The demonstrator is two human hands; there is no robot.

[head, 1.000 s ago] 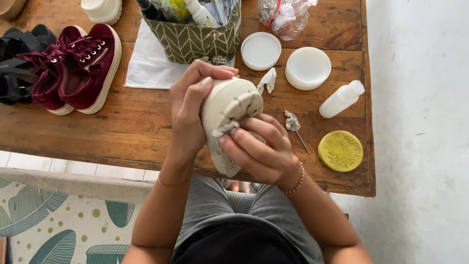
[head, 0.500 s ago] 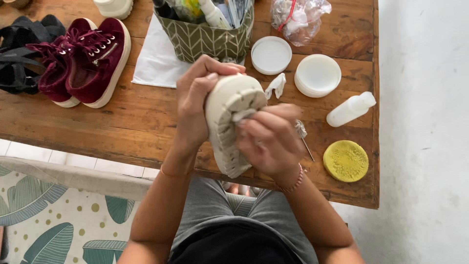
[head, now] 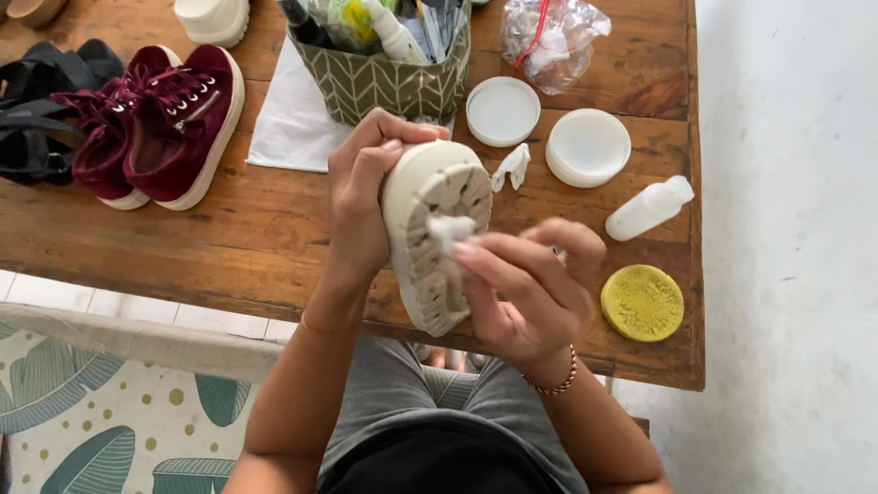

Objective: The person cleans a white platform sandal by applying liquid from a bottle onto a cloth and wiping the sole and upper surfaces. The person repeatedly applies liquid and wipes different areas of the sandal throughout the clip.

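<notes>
A person is sitting at a wooden table (head: 229, 238), seen from above. In the centre of the frame, the left hand (head: 366, 197) is gripping a cream shoe (head: 430, 242) turned sole-up, fingers curled closed around its upper edge. The right hand (head: 521, 297), just lower right of it, is pinching a small white wipe (head: 448, 229) tight between fingertips and pressing it onto the tread.

Behind the shoe, at the upper centre, a green patterned bag (head: 393, 87) of bottles and tools is standing on a white cloth (head: 293, 128). At the upper left, 2 burgundy sneakers (head: 155, 123) are lying side by side, with black sandals (head: 41, 114) beside them. To the right of the bag, 2 round white lids (head: 549, 128) are resting on the wood, a crumpled white scrap (head: 510, 166) near them, and a clear plastic bag (head: 549, 37) above. At the right edge, a small white bottle (head: 649, 208) is lying on its side above a round yellow sponge (head: 642, 303).
</notes>
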